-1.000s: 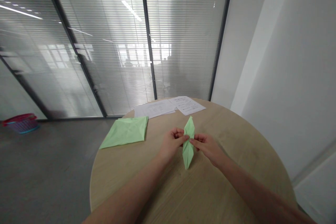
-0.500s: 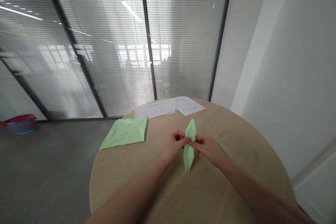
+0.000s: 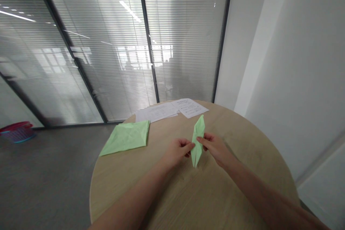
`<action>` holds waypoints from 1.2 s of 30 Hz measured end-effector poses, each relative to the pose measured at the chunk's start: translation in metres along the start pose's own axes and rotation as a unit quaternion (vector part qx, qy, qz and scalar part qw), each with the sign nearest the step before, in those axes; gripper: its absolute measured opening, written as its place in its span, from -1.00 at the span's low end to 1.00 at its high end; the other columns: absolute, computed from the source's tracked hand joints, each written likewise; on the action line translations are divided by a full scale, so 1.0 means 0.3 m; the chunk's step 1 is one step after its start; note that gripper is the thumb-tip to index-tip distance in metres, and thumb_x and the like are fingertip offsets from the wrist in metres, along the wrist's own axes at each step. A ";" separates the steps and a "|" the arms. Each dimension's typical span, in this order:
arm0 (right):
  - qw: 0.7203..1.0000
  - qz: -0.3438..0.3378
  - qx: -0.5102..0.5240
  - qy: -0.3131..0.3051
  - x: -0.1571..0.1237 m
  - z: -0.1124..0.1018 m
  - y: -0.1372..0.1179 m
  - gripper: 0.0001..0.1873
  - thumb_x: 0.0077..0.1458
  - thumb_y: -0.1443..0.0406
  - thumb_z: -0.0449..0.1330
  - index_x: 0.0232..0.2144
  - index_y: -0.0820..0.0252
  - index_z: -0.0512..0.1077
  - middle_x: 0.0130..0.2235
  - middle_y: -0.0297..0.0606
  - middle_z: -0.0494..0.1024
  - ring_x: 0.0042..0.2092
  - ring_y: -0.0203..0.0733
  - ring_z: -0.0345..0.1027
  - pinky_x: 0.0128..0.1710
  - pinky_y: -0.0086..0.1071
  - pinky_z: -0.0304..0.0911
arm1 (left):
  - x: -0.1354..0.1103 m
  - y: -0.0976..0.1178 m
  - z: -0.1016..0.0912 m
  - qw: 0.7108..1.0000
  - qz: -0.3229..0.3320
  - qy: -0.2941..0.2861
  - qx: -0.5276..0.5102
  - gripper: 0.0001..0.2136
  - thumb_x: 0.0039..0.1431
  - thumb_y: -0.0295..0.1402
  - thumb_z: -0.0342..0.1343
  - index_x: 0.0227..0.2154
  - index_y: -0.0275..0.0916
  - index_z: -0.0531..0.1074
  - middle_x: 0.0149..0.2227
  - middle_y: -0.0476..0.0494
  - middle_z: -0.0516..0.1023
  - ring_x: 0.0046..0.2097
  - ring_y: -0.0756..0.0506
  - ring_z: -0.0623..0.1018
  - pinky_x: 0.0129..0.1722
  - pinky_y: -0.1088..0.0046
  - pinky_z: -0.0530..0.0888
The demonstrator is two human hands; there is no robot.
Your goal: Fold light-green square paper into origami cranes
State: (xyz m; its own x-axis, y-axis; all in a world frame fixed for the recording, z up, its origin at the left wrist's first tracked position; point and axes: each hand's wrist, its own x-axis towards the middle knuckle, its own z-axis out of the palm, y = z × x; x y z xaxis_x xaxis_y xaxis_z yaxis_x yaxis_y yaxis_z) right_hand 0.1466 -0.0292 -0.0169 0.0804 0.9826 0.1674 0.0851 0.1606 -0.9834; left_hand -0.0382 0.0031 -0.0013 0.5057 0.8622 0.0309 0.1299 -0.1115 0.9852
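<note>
Hands (image 3: 175,152), two, pinching one folded green strip (image 3: 199,128), one green sheet (image 3: 127,136)

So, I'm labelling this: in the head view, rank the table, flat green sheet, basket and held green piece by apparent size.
Table
Flat green sheet
Basket and held green piece: too alike to rank; the basket is farther.

The right hand (image 3: 215,147) now grips higher than the left hand (image 3: 176,151), fingers (image 3: 199,139) farther apart, as the folded green strip (image 3: 197,149) leans more to the right.
</note>
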 end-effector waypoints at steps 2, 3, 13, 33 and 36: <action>1.000 0.001 0.001 0.005 0.002 -0.001 0.003 -0.68 0.04 0.02 0.30 -0.48 0.12 0.45 -0.55 -0.37 0.37 -0.49 -0.25 0.11 -0.47 -0.36 0.00 | -0.007 0.015 -0.007 1.000 0.005 -0.021 0.021 -0.67 0.01 -0.05 0.31 -0.58 -0.24 0.57 -0.60 -0.08 0.52 -0.54 -0.02 0.44 -0.47 0.46 0.39; 1.000 0.000 0.004 0.009 0.002 -0.002 0.004 -0.69 0.04 0.03 0.30 -0.48 0.12 0.46 -0.55 -0.37 0.37 -0.49 -0.26 0.10 -0.47 -0.36 -0.01 | -0.010 0.023 -0.012 0.999 0.008 -0.030 0.029 -0.67 0.01 -0.05 0.31 -0.58 -0.24 0.57 -0.61 -0.07 0.51 -0.54 -0.02 0.43 -0.48 0.47 0.37; 1.000 0.013 0.025 0.004 -0.002 -0.019 -0.026 -0.65 -0.02 0.01 0.34 -0.48 0.17 0.50 -0.53 -0.35 0.42 -0.49 -0.27 0.15 -0.46 -0.37 0.03 | -0.022 0.067 -0.073 0.996 0.013 -0.029 0.086 -0.75 0.10 -0.15 0.25 -0.38 -0.25 0.65 -0.46 -0.12 0.59 -0.45 -0.05 0.48 -0.47 0.47 0.37; 0.982 -0.047 -0.079 -0.163 -0.037 0.051 -0.030 -0.55 0.06 0.00 0.30 -0.66 0.17 0.38 -0.62 -0.43 0.22 -0.51 -0.30 0.04 -0.48 -0.39 -0.08 | -0.031 0.048 0.005 0.990 0.061 0.061 -0.107 -0.64 -0.04 -0.06 0.41 -0.35 -0.28 0.67 -0.24 -0.24 0.65 -0.22 -0.17 0.57 -0.18 0.34 0.47; 0.980 -0.055 -0.099 -0.165 -0.042 0.054 -0.041 -0.47 0.10 -0.03 0.25 -0.71 0.16 0.28 -0.64 -0.44 0.14 -0.53 -0.32 -0.02 -0.52 -0.39 -0.13 | -0.028 0.048 0.006 0.986 0.043 0.106 -0.122 -0.62 -0.09 -0.06 0.43 -0.34 -0.29 0.68 -0.27 -0.23 0.66 -0.23 -0.17 0.56 -0.23 0.37 0.45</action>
State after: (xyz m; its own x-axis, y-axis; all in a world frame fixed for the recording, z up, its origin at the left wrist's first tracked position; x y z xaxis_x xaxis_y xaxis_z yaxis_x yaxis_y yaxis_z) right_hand 0.1286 -0.0420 -0.0080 -0.2639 0.9418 0.2082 0.2683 0.2790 -0.9221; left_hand -0.0390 -0.0068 0.0122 0.3131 0.9414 0.1255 -0.1276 -0.0893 0.9878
